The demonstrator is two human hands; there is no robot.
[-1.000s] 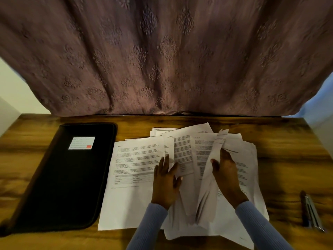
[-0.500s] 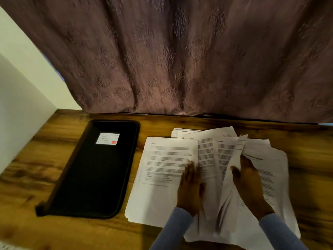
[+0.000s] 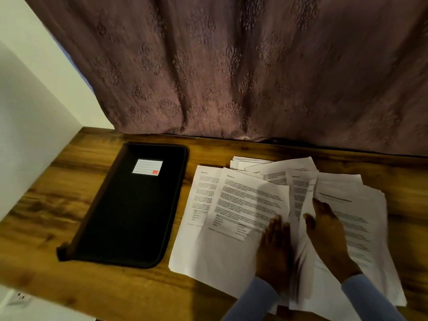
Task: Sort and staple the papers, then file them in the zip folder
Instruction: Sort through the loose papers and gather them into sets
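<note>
A loose spread of printed white papers (image 3: 243, 205) covers the right half of the wooden desk (image 3: 92, 205). My left hand (image 3: 274, 253) lies flat, fingers together, on a printed sheet that rests on the left pile. My right hand (image 3: 326, 237) grips the curled edge of a sheet from the right pile (image 3: 352, 216), thumb on one side and fingers on the other. A black zip folder (image 3: 132, 212) with a white label lies closed to the left of the papers. No stapler is in view.
A mauve embroidered curtain (image 3: 231, 72) hangs along the desk's back edge. A white wall (image 3: 30, 105) borders the desk on the left. Bare wood shows left of the folder and along the near edge.
My left hand has slid a printed sheet leftward onto the left pile. My right hand keeps its hold on the curled sheet. The view has swung left; the stapler at right is out of frame.
</note>
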